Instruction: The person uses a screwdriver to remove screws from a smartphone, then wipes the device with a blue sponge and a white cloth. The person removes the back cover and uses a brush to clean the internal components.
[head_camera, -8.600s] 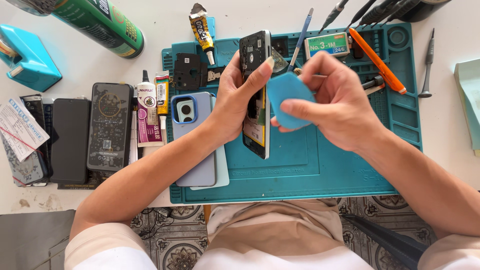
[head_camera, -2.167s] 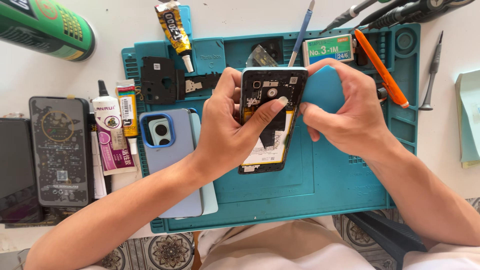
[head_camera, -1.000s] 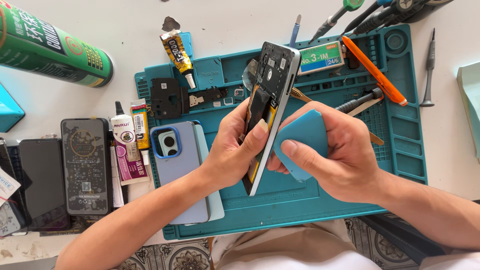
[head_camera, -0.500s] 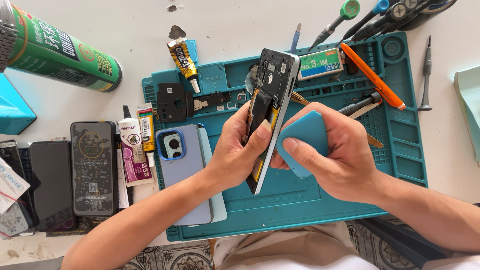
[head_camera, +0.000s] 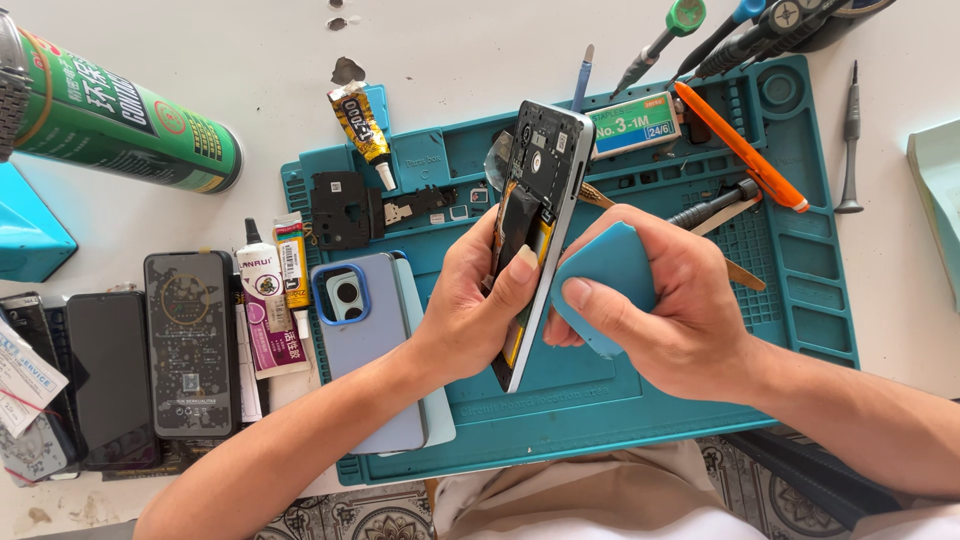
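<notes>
My left hand (head_camera: 470, 310) grips an opened phone (head_camera: 535, 200) with its back cover off, held on edge over the teal work mat (head_camera: 680, 400). The phone's inner boards and battery face left. My right hand (head_camera: 665, 310) pinches a flat blue triangular pry pick (head_camera: 605, 275), whose edge presses against the phone's right side about halfway down. The thumb of my left hand rests on the phone's exposed inside.
A blue phone back cover (head_camera: 365, 340) lies on the mat's left edge, a black bracket (head_camera: 340, 208) above it. Glue tubes (head_camera: 360, 125), an orange pen (head_camera: 740, 145), screwdrivers (head_camera: 850, 130) and a green spray can (head_camera: 120, 125) lie around. Dark phone screens (head_camera: 190, 345) sit at left.
The phone stays on edge between my hands, with the pick still against its right side. The view has shifted slightly, so the things on the table sit a little further right.
</notes>
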